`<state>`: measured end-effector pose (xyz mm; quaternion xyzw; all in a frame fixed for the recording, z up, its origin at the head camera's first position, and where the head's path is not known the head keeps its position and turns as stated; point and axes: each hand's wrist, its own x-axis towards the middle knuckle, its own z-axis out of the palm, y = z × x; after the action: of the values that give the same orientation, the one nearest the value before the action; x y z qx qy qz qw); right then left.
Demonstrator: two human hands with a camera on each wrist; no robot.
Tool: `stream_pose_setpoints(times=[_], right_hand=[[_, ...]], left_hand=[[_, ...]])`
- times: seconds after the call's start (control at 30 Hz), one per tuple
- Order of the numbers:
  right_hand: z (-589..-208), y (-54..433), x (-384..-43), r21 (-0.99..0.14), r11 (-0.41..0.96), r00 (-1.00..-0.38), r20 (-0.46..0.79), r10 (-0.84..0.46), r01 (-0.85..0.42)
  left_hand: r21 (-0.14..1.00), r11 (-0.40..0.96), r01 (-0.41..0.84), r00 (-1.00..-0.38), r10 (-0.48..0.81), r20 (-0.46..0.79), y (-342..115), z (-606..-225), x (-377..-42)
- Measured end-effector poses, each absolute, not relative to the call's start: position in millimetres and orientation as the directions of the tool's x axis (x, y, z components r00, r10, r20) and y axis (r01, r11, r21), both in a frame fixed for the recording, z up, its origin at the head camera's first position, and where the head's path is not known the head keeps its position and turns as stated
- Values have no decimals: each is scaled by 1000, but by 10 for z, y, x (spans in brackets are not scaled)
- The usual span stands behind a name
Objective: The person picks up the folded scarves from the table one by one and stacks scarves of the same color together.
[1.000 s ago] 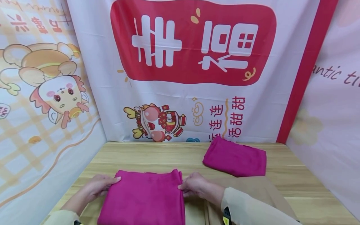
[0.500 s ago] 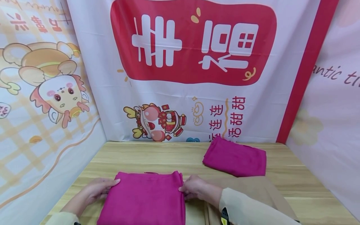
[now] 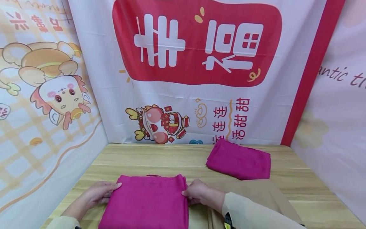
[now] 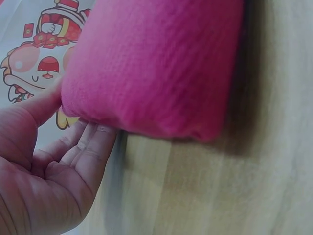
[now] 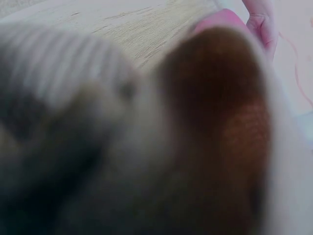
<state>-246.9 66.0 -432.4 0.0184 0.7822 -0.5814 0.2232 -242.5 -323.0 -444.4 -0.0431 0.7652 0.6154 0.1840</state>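
Observation:
A folded magenta cloth lies at the near side of the table in the head view. My left hand pinches its left edge near the far corner. In the left wrist view, the thumb of the left hand is on one face of the cloth and the fingers are under the other. My right hand pinches the cloth's right edge, thumb towards me; its other fingertips are partly hidden. In the right wrist view, dark blur covers most of the picture, with a bit of magenta cloth behind.
A second folded magenta cloth lies at the back right of the wooden table. A tan cloth is spread beneath my right forearm. Printed hangings enclose the table at the back and sides.
Both hands and the cloth between them have shifted very slightly towards me. The grip of both hands stays the same, and the second magenta cloth has not moved.

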Motion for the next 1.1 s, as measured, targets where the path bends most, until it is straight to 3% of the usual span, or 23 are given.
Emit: stream_pose_setpoints(times=[0.57, 0.83, 1.1], right_hand=[[-4233, 662, -2451, -906, 335, -910, -345, -231, 259], [-4054, 703, -2513, -845, 445, -891, -413, -187, 298], [-3953, 756, -2499, -854, 441, -905, -386, -179, 277]], left_hand=[[930, 259, -261, -929, 195, -315, -3265, -4405, -2435], [927, 277, -252, -931, 192, -311, -3290, -4333, -2438], [932, 264, -247, -942, 163, -295, -3325, -4270, -2439]])
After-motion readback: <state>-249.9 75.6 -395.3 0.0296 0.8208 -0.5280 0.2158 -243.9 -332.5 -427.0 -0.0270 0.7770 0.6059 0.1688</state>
